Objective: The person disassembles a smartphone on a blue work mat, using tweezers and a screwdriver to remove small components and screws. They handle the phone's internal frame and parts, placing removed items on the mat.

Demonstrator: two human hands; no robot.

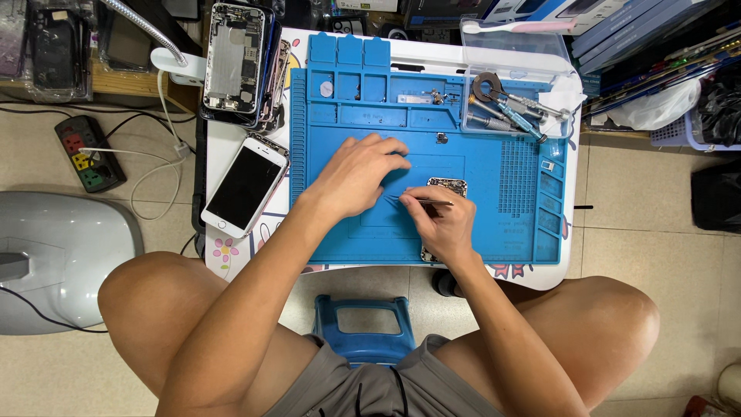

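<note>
My right hand [441, 220] grips thin metal tweezers [417, 201] whose tips point left over the blue repair mat [340, 232]. Under this hand lies an opened phone body [449, 185], mostly hidden; only its top and a bottom corner show. My left hand [359, 174] rests palm down on the mat just left of the phone body, fingers curled toward the tweezer tips. Whether it pinches a small part is hidden.
A white-framed phone [245, 185] lies screen up left of the mat, with a stack of phone housings [235, 62] behind it. A clear tray [513, 85] holds screwdrivers at the back right. A blue stool [363, 328] stands between my knees; a power strip [89, 152] lies on the floor.
</note>
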